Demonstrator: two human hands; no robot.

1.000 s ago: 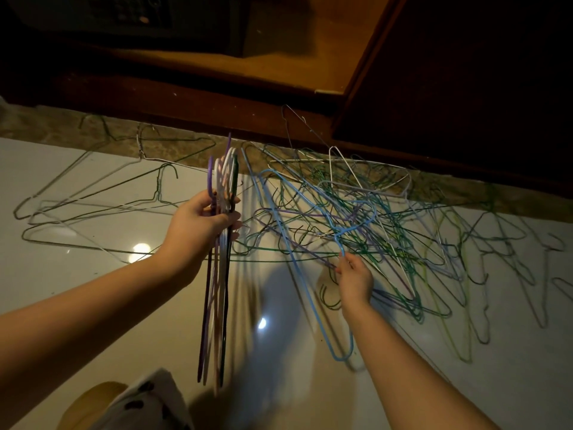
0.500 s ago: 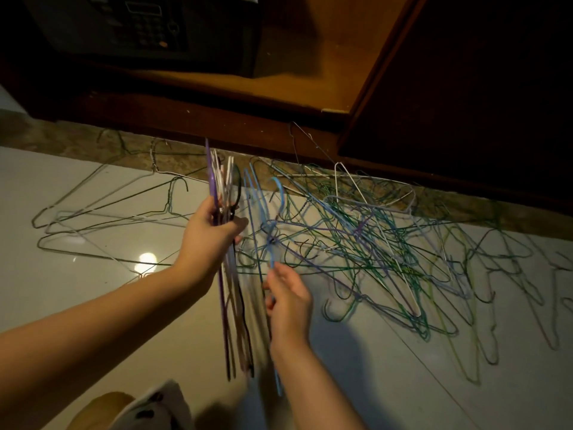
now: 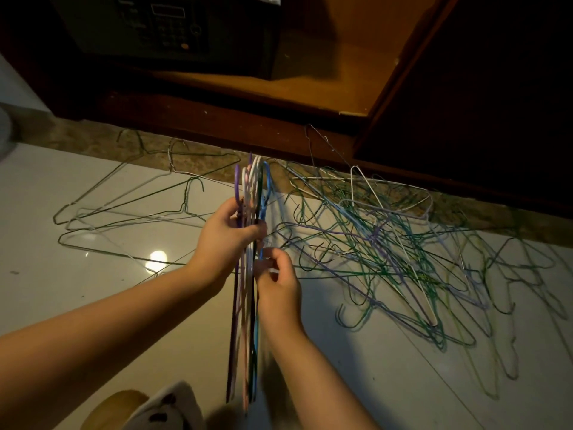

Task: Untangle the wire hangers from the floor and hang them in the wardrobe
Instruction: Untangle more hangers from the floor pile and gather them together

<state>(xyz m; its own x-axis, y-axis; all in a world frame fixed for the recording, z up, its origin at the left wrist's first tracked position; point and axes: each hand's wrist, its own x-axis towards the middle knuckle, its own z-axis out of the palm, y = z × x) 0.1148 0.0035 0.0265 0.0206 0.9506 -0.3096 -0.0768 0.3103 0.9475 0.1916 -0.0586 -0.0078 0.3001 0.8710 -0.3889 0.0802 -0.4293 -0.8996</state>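
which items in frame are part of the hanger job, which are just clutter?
Job:
- bundle of hangers, gripped by left hand
- blue hanger, being added by right hand
- tangled pile on the floor
- loose hangers at left
- wardrobe, open

Lying about:
- keypad safe on the wardrobe shelf
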